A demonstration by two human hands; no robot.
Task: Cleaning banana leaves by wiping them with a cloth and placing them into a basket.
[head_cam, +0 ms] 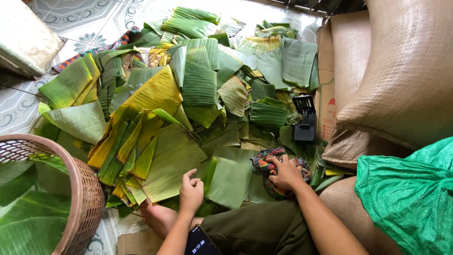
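- Fingers (190, 175) of the left hand (191, 192) half curled, thumb and forefinger tips resting on the near edge of a big yellow-green banana leaf piece (171, 160); pressing or pinching it, no full grasp visible.
- Fingers of the right hand (284, 172) clenched down on a multicoloured woven cloth (265, 165), bunched up under the palm.
- Key bit: smooth green leaf square (230, 182) lying flat right between the two hands, just beside the left thumb and touching the cloth's left side. About equally near both hands, maybe a hair nearer the left.
- Long axis of the big leaf piece running away from the body and slightly leftward, ribs fanning out toward the heap of cut leaves (198, 85) spread over the tiled floor (80, 19).
- Brown woven basket (87, 198) at far left, holding whole green leaves, well apart from the right hand, nearer the left.
- Black tool thing (305, 120) standing past the right hand, near the cardboard; can't tell what it is.
- Burlap sacks (401, 71) and a green mesh bag (410, 193) stacked on the right.
- Bare foot (158, 217) tucked just under the left hand, dark screen device (199, 242) on the left wrist.
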